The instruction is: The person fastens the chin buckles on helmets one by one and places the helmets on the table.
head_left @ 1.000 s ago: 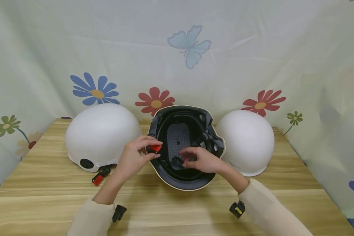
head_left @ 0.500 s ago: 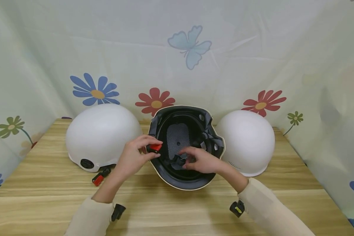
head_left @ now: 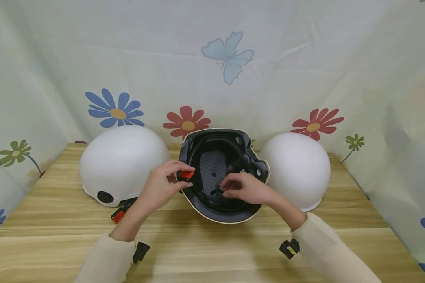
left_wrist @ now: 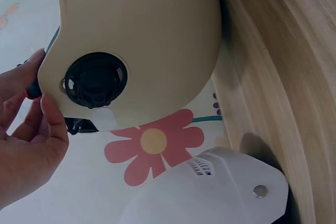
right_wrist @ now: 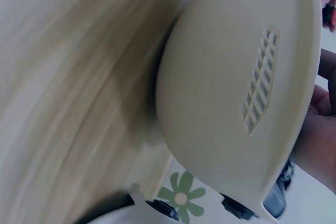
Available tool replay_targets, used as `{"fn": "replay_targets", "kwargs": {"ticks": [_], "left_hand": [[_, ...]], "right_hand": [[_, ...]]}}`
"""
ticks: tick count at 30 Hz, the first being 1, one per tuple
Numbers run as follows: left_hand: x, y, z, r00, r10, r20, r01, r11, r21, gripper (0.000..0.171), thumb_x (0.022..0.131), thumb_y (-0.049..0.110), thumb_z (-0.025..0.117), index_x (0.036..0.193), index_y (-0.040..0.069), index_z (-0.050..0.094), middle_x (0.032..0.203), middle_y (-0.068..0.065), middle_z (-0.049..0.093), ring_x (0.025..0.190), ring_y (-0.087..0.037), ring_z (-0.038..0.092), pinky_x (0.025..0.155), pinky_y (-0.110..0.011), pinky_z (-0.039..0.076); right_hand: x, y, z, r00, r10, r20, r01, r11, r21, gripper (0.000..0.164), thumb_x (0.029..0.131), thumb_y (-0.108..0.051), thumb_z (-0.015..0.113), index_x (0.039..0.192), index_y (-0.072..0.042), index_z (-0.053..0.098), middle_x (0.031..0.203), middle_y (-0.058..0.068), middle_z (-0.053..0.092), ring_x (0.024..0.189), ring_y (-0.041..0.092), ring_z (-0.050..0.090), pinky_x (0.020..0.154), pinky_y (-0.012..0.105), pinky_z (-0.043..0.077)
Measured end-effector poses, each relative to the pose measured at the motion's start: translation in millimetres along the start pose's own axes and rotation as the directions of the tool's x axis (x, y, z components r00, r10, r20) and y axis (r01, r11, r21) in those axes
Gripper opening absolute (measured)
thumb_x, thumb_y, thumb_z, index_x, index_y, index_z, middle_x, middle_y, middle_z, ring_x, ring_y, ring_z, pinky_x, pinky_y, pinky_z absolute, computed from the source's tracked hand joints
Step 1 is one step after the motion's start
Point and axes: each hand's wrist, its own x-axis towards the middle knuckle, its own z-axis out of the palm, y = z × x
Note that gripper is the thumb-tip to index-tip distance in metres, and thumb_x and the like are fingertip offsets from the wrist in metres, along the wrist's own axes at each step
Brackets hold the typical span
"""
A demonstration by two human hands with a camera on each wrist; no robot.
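Note:
An upturned cream helmet (head_left: 230,214) with a black lining lies at the table's middle, its opening facing me in the head view. At its left rim my left hand (head_left: 161,182) pinches a red and black buckle (head_left: 187,175) between thumb and fingers. My right hand (head_left: 248,188) reaches over the opening, fingers bent, and its fingertips hold the small black end of the chin strap (head_left: 216,191). In the left wrist view, the left fingers meet the rim beside a black round knob (left_wrist: 97,80). The helmet's vented side (right_wrist: 260,82) fills the right wrist view, mostly hiding the right fingertips.
White helmets stand dome-up close on either side, one at the left (head_left: 124,165) and one at the right (head_left: 297,171). Another red and black buckle (head_left: 118,215) lies on the wooden table (head_left: 212,255) below the left helmet. A floral curtain (head_left: 145,51) hangs behind.
The cream helmet has tilted slightly, its lower rim rising a little. My right hand has shifted slightly right and up. The left hand keeps its pinch on the buckle.

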Motion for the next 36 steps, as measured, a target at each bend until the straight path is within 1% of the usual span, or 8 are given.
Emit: {"fn": "replay_targets", "kwargs": {"ticks": [5,11,15,20,24,30,33,36], "left_hand": [[3.3,3.1,-3.8,1.000,-0.006,-0.001,0.006,1.000,0.012,0.032,0.071,0.004,0.077,0.102,0.006,0.069,0.098,-0.004,0.061,0.067,-0.015,0.051,0.057,-0.025,0.046],[7.6,8.4,-8.1,1.000,-0.014,-0.012,0.014,1.000,0.020,0.032,0.071,0.007,0.078,0.102,0.007,0.068,0.097,-0.005,0.062,0.067,-0.018,0.052,0.057,-0.023,0.045],[10.0,12.5,-9.9,1.000,-0.013,-0.015,0.013,1.000,0.016,0.033,0.071,0.009,0.078,0.102,0.006,0.068,0.096,-0.005,0.061,0.065,-0.019,0.052,0.057,-0.023,0.046],[11.2,16.1,-8.9,1.000,-0.013,-0.016,0.013,1.000,-0.005,0.036,0.070,0.011,0.079,0.103,0.005,0.067,0.095,-0.005,0.060,0.073,-0.018,0.052,0.056,-0.022,0.045],[11.1,17.6,-5.4,1.000,-0.020,-0.014,0.019,0.999,-0.039,0.037,0.069,0.011,0.079,0.103,0.005,0.067,0.094,-0.004,0.059,0.080,-0.017,0.052,0.059,-0.022,0.048],[11.5,16.5,0.5,1.000,-0.015,-0.012,0.014,0.996,-0.087,0.037,0.071,0.012,0.077,0.105,0.003,0.066,0.098,-0.005,0.060,0.086,-0.018,0.055,0.068,-0.024,0.052],[11.7,16.8,2.1,1.000,0.025,-0.012,-0.026,0.996,-0.084,0.035,0.074,0.011,0.075,0.106,0.002,0.066,0.099,-0.006,0.059,0.085,-0.017,0.056,0.069,-0.025,0.052],[12.0,18.1,2.8,0.998,0.069,-0.004,-0.069,0.995,-0.077,0.032,0.077,0.008,0.072,0.107,0.001,0.066,0.099,-0.007,0.058,0.085,-0.018,0.057,0.070,-0.026,0.052]], "right_hand": [[-6.3,-4.0,-12.0,0.996,0.001,-0.087,0.002,0.999,0.034,0.009,0.084,-0.007,0.065,0.092,-0.002,0.064,0.086,0.003,0.061,0.079,0.012,0.059,0.071,0.025,0.049],[-14.4,-9.4,-28.3,0.981,-0.028,-0.193,0.049,0.993,0.109,0.005,0.083,0.000,0.065,0.087,0.001,0.063,0.084,0.006,0.060,0.075,0.014,0.057,0.070,0.023,0.049],[-19.4,-15.3,-38.1,0.968,-0.013,-0.249,0.038,0.994,0.099,0.004,0.083,-0.001,0.065,0.086,-0.001,0.063,0.088,0.007,0.059,0.078,0.017,0.055,0.073,0.023,0.048],[-22.9,-23.1,-44.6,0.960,-0.002,-0.281,0.028,0.996,0.089,0.005,0.083,-0.003,0.066,0.087,-0.002,0.063,0.087,0.007,0.059,0.076,0.019,0.056,0.071,0.024,0.049],[-25.0,-24.1,-45.6,0.961,0.016,-0.276,0.015,0.994,0.108,0.014,0.080,-0.004,0.069,0.092,-0.001,0.061,0.086,0.008,0.057,0.074,0.020,0.056,0.068,0.025,0.048],[-24.8,-18.4,-41.9,0.950,-0.039,-0.311,0.050,0.998,0.029,0.021,0.074,-0.003,0.074,0.091,-0.002,0.061,0.090,0.008,0.052,0.078,0.021,0.052,0.070,0.030,0.047],[-24.5,-17.9,-39.7,0.940,-0.046,-0.338,0.041,0.999,-0.022,0.021,0.073,-0.005,0.076,0.089,-0.002,0.062,0.090,0.006,0.051,0.081,0.020,0.050,0.071,0.035,0.046],[-24.6,-19.3,-38.6,0.934,-0.035,-0.355,0.016,0.998,-0.055,0.022,0.073,-0.006,0.076,0.090,-0.002,0.063,0.089,0.006,0.050,0.081,0.020,0.050,0.069,0.034,0.045]]}}
